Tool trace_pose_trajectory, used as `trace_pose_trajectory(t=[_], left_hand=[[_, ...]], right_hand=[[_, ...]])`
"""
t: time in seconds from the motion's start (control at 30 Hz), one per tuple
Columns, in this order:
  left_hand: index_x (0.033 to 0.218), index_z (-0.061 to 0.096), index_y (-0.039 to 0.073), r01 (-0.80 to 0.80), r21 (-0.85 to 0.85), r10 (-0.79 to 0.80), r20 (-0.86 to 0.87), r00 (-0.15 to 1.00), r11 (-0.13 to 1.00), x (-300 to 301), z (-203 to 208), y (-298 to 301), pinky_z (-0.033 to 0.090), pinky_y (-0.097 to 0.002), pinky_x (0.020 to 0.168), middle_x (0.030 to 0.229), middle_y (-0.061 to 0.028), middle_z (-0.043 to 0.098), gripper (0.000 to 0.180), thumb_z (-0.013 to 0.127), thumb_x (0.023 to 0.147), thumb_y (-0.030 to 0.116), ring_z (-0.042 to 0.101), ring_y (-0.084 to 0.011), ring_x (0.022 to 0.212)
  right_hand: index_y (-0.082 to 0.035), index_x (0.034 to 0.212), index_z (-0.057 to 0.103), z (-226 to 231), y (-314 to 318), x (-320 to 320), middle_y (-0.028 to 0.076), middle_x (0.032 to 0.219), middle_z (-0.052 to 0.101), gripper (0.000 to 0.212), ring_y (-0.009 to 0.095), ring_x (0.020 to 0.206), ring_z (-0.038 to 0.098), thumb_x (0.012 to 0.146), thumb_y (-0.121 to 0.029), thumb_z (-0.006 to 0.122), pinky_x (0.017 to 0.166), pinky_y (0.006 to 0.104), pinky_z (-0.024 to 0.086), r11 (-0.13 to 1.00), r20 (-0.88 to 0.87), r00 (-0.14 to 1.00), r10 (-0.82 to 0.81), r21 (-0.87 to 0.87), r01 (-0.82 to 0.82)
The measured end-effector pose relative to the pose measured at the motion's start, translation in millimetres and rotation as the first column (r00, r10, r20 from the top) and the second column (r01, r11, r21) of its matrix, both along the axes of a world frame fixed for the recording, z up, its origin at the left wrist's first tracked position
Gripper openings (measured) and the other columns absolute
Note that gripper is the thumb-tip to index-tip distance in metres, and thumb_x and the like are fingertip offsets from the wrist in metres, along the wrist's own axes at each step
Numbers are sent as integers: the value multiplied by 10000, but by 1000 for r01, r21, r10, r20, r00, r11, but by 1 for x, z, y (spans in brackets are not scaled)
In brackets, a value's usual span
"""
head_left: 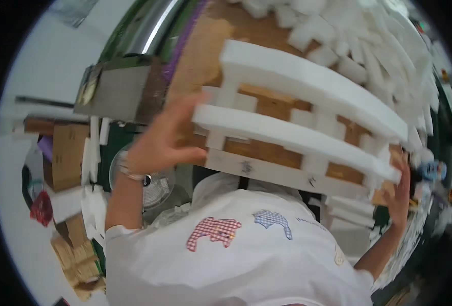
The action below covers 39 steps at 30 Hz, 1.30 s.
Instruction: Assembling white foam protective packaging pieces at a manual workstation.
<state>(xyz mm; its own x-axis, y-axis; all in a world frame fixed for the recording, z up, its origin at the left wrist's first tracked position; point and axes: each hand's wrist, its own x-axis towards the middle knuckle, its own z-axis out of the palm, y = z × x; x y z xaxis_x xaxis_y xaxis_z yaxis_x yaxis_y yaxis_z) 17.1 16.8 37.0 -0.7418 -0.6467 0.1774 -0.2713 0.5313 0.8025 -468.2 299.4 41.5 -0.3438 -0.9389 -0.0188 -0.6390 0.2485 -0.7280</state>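
Two hands are lifting a foam frame (297, 122) at centre frame.
Left hand (160, 143) and right hand (400, 191) are clasping its ends; next, likely keeping it level.

The foam frame (307, 112) is plain white over a brown board (267, 148). The shirt (236, 255) is white with one pink-checked and one blue-checked patch. Cardboard boxes (65, 153) are tan.
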Motion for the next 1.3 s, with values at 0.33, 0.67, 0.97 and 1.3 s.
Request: trace_pose_trajectory(t=[0.33,0.67,0.97,1.3], left_hand=[[1181,636,134,33,-446,19,112,994,895,20,76,-133,478,-404,954,1147,-76,647,471,772,730,129,618,-260,1064],[1047,678,34,198,-610,191,513,837,767,47,70,-289,493,-414,844,983,-161,687,403,774,721,250,647,-318,945],[999,697,87,90,-637,346,525,778,765,130,60,-316,478,-418,831,951,-151,680,365,765,693,275,634,-320,934],[1135,647,158,-41,-706,670,650,360,707,294,36,-379,417,-467,979,1164,-83,624,470,786,694,239,560,-285,1132]], right_hand=[[33,1201,532,143,-132,1,65,1129,568,429,168,1071,527,800,28,683,958,292,399,998,-447,894,14,55,12],[27,1024,611,66,-287,58,137,1037,603,348,303,1006,552,740,-86,776,917,364,425,965,-660,717,225,47,-259],[5,1005,621,53,-366,109,144,1033,610,342,310,999,557,735,-119,791,900,380,428,913,-681,659,320,36,-406],[-9,1105,637,47,-486,245,109,1030,646,456,227,987,601,759,-250,811,887,351,459,786,-680,600,421,-58,-616]])
